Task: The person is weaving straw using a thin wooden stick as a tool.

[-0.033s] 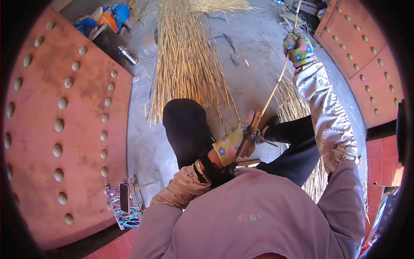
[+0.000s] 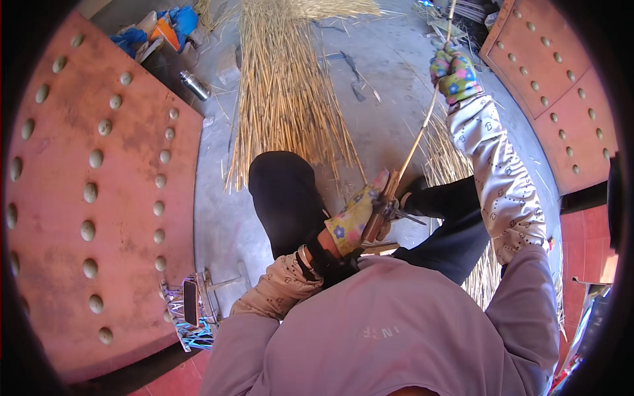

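With my right arm stretched forward, my right hand (image 2: 456, 74), in a flowered glove, is closed around a long pale reed stalk (image 2: 422, 125). The stalk slants down toward my lap, its near end meeting a wooden tool (image 2: 384, 210) with a dark metal piece sticking out to the right. My left hand (image 2: 353, 214), gloved as well, is closed on that wooden tool in front of my belly; some of its fingers are hidden. Between and beyond my knees lies a broad spread of straw-coloured reeds (image 2: 290, 112). More reeds (image 2: 485, 280) lie under my right leg.
Studded reddish door panels stand at left (image 2: 125, 198) and right (image 2: 548, 86). A metal flask (image 2: 195, 85) lies near the left panel, below blue and orange bags (image 2: 172, 30). A dark metal tool (image 2: 354, 74) lies on the grey floor (image 2: 389, 99). A phone (image 2: 191, 302) sits at lower left.
My right hand has shifted slightly to the left, along with the upper part of the stalk. My left hand and the wooden tool stay nearly in place.
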Motion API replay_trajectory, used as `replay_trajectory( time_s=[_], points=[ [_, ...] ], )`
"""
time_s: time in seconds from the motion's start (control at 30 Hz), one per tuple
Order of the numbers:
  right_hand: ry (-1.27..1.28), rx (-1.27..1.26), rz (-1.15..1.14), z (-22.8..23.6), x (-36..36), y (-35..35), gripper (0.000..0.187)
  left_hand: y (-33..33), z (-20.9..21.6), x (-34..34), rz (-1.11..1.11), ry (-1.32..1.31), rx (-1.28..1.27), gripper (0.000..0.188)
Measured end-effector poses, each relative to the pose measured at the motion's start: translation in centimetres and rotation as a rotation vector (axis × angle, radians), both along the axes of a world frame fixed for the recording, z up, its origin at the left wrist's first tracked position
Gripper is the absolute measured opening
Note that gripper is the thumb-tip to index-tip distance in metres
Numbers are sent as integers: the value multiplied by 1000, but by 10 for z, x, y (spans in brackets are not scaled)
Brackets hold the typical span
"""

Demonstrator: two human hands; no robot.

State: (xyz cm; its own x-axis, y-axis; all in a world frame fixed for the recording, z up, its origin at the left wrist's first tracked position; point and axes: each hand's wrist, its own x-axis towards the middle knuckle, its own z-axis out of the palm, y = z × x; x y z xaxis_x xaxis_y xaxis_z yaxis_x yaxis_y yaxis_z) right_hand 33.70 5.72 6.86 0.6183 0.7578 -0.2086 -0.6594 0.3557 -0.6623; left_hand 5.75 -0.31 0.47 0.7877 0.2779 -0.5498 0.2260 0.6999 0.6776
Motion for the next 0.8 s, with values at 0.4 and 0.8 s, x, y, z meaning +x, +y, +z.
replay_trajectory(
  time_s=[0.4,0.8],
  points=[
    [31,105,445,-58,-103,-38,14,12,21,9,114,-54,170,51],
    [-36,-198,479,-177,-95,-101,28,74,-1,84,657,-249,0,48]
  ],
)
